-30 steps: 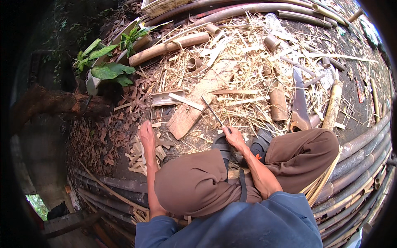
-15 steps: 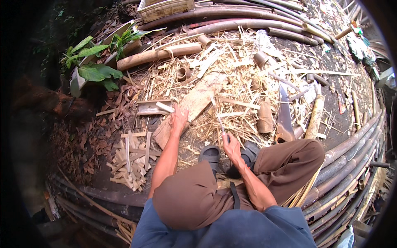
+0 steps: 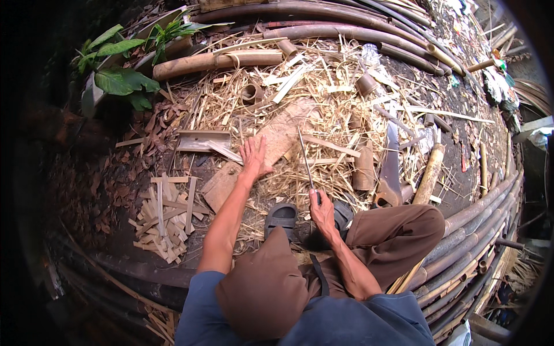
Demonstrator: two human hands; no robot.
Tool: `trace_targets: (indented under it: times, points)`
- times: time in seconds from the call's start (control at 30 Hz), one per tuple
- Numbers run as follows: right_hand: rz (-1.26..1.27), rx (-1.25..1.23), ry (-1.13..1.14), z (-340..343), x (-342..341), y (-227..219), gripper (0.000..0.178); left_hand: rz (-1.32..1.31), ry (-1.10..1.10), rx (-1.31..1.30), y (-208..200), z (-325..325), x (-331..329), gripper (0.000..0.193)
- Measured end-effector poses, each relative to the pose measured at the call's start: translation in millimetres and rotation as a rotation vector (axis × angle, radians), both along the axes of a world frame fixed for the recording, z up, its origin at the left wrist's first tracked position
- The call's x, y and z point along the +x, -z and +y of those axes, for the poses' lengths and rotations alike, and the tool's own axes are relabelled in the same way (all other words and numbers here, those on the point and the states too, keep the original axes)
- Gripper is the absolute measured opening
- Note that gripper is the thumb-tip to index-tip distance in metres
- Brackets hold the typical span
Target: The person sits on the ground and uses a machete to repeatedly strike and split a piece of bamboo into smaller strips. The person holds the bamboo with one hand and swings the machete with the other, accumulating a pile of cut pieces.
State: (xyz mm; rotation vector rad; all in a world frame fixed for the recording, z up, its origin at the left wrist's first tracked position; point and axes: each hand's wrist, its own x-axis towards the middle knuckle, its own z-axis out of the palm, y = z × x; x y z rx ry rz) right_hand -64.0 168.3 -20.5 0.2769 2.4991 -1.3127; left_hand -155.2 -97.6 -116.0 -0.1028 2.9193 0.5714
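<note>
My left hand is spread over a worn wooden board that lies slantwise on the ground, its fingers apart and holding nothing. Just left of it, a pale bamboo strip leans across the edge of a small trough-shaped piece. In front of my right foot, my right hand is closed around the dark handle of a knife. The long, thin blade points away from me, its tip close to the board's right edge.
Split bamboo pieces are heaped at the left. A handsaw lies right of a short bamboo section. Shavings cover the ground around the board. Long bamboo poles curve along the right, others across the back.
My left hand has left the pale strip by the trough and opened out over the board. The knife stays in my right hand, blade still pointing forward. The whole view has shifted slightly.
</note>
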Motion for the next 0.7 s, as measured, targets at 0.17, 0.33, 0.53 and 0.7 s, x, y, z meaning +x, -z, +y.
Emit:
trace_targets:
  times: [0.17, 0.33, 0.53, 0.7]
  points:
    - [-0.152, -0.023, -0.150, -12, -5, -9, 0.052, 0.035, -0.030, 0.082, -20, 4, 28, 0.124]
    - [-0.265, -0.199, -0.019, -3, 8, 38, 0.050, 0.399, -0.533, 0.214, -37, -25, 38, 0.084]
    - [-0.206, -0.088, -0.146, -9, 13, 35, 0.050, 0.359, -1.162, 0.608, 19, -110, 52, 0.050]
    - [-0.122, -0.099, -0.114, -5, 17, 44, 0.049, 0.099, -1.188, 1.184, 17, -114, 18, 0.034]
